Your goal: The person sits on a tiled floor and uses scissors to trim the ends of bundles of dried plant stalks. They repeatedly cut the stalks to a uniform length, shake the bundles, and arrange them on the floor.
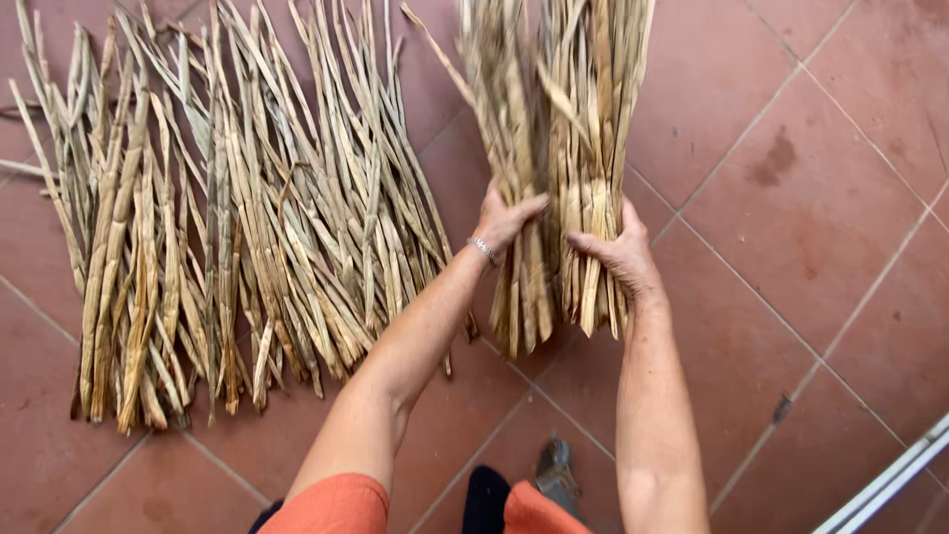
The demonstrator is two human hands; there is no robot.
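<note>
Two bare hands hold a bundle of dry, straw-coloured flat reed stalks (554, 178) above the floor of reddish-brown square tiles (811, 218). From the head camera, the left hand (506, 220) is closed around the left half of the bundle, thumb out across the stalks, a thin silver bracelet (483, 248) on its wrist. The right hand (621, 252) is wrapped around the right half, fingers curled into the stalks just above their cut ends. The two hands sit close together, near the lower end of the bundle, and the stalks run up and out of the top of the picture. The cut ends hang just below the hands, over a tile joint.

To the left, well apart from the bundle, a wide spread of the same dry pale stalks (227, 218) lies flat on the tiles, fanned out side by side. Orange sleeves (336, 506) show at the bottom edge, and a dark shoe (557, 473) rests on the tiles between the forearms.
</note>
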